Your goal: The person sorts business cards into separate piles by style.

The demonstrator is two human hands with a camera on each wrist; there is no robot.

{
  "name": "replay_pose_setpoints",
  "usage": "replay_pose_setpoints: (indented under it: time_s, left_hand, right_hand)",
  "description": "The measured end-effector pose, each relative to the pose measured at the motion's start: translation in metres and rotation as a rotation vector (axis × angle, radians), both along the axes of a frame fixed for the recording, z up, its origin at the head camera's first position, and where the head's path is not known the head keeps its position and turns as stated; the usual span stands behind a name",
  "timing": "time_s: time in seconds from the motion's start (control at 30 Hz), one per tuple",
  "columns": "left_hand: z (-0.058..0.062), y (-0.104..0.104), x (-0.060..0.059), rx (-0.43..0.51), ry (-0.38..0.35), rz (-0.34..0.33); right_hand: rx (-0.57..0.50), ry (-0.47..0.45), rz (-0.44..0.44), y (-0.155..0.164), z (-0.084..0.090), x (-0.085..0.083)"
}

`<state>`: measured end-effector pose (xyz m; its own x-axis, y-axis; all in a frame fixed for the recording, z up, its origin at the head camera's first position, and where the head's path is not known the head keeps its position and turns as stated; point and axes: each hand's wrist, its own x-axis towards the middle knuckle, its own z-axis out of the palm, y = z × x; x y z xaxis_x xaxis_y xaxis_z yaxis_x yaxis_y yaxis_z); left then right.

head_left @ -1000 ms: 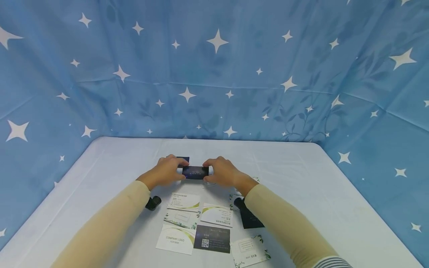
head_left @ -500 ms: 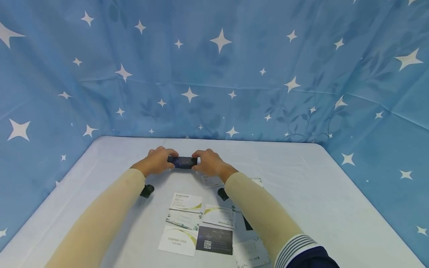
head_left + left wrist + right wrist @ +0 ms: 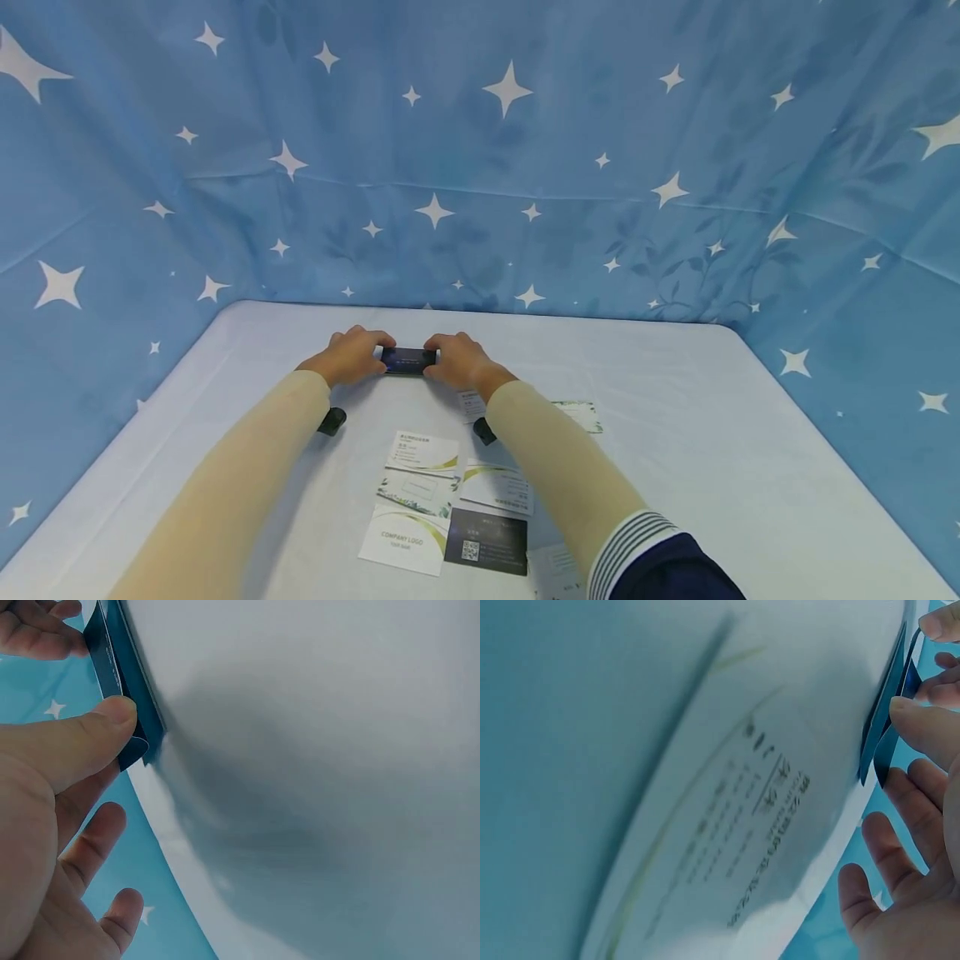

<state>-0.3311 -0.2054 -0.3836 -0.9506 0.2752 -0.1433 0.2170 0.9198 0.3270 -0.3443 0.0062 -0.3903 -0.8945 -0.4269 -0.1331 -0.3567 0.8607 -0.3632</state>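
A dark business card (image 3: 407,360) is held by its two ends near the far side of the table. My left hand (image 3: 347,358) pinches its left end between thumb and fingers. At the opposite end, my right hand (image 3: 459,363) pinches it the same way. Both wrist views show the held card (image 3: 886,750) bent, its ends curling. Close beside it, another dark blue card (image 3: 147,697) appears at the tabletop; whether the two touch, I cannot tell. A white card (image 3: 727,817) with printed text lies near my right hand.
Several cards lie nearer on the white table (image 3: 675,467): a COMPANY LOGO card (image 3: 405,537), a dark card with a QR code (image 3: 487,542), a leaf-patterned card (image 3: 418,492). Another leaf-edged card (image 3: 581,415) lies beyond my right sleeve (image 3: 570,467). A blue starry curtain (image 3: 480,167) hangs behind.
Both hands have carried the dark card away from me and slightly left, toward the far table edge. A dark card that showed behind the left hand is now hidden in the head view.
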Motion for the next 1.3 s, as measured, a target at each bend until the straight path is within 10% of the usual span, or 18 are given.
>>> replay_pose_setpoints:
  time_s: [1.3]
  left_hand:
    - [-0.0013, 0.0034, 0.0005, -0.025, -0.053, 0.064]
  right_hand:
    - [-0.021, -0.033, -0.06, -0.0028, -0.0058, 0.003]
